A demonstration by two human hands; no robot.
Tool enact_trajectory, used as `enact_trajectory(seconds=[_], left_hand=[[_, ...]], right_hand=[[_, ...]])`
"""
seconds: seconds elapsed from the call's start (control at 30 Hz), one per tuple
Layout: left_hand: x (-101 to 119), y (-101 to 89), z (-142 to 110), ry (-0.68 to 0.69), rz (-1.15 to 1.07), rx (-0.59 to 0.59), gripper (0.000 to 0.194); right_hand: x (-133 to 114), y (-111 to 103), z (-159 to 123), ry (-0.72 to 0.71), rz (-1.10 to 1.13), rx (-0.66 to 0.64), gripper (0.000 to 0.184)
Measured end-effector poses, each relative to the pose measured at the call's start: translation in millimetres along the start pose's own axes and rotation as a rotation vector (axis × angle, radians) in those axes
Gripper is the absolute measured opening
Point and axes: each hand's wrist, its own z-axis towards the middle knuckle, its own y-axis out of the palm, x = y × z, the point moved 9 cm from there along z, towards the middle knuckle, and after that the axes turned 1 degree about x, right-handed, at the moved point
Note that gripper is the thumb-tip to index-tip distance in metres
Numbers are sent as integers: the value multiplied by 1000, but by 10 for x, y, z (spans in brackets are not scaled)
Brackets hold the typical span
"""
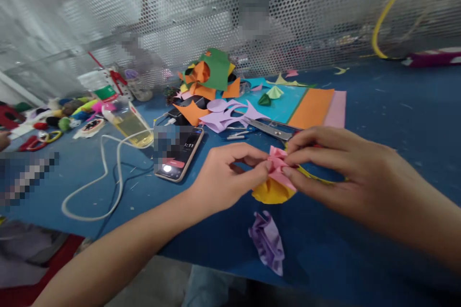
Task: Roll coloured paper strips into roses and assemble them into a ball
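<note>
Your left hand (225,175) and right hand (334,165) both pinch pink paper (278,165), pleated but seemingly unfinished, over yellow paper (273,194) above the desk (392,100); purple paper (267,244) lies already crumpled, nearer you.

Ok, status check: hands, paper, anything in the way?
Left fingers and right fingers pinching pink paper. Yellow paper showing just below it. Scissors close by, partly hidden by right hand; crumpled purple paper nearer table edge.
</note>
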Motion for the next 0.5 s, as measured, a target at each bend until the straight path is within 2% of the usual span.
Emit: enact_trajectory(seconds=[0.17,0.4,0.5], left_hand=[[-46,-7,9,-21,-17,-16,11],[-136,54,23,-64,-184,-104,15],[-217,91,21,-122,-265,-136,20]], right_hand=[[-28,33,-3,-54,-12,10,12],[30,48,-47,-20,-48,3,15],[66,90,-62,11,-78,-54,12]])
